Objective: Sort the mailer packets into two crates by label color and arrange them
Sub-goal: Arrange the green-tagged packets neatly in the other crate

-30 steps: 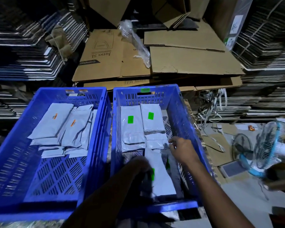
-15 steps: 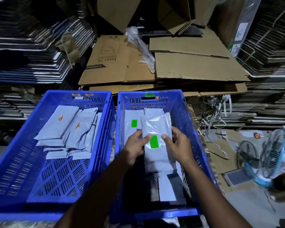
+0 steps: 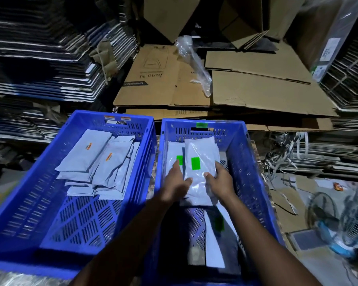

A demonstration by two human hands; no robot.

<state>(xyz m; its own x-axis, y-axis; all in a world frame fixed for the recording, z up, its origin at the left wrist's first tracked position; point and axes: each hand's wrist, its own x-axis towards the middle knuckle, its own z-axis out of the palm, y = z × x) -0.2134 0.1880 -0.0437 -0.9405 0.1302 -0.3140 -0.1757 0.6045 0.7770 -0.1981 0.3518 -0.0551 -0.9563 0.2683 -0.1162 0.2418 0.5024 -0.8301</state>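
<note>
Grey plastic packet (image 3: pixel 201 162) with a green label (image 3: pixel 195 163) is pinched at its near end by the left hand (image 3: pixel 177 182) and right hand (image 3: pixel 220 181) inside the right crate (image 3: pixel 248 162).

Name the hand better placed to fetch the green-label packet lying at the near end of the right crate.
Right. The right hand sits on the same side as that near packet; the left hand rests toward the crate's left wall, though both hold the top packet.
</note>
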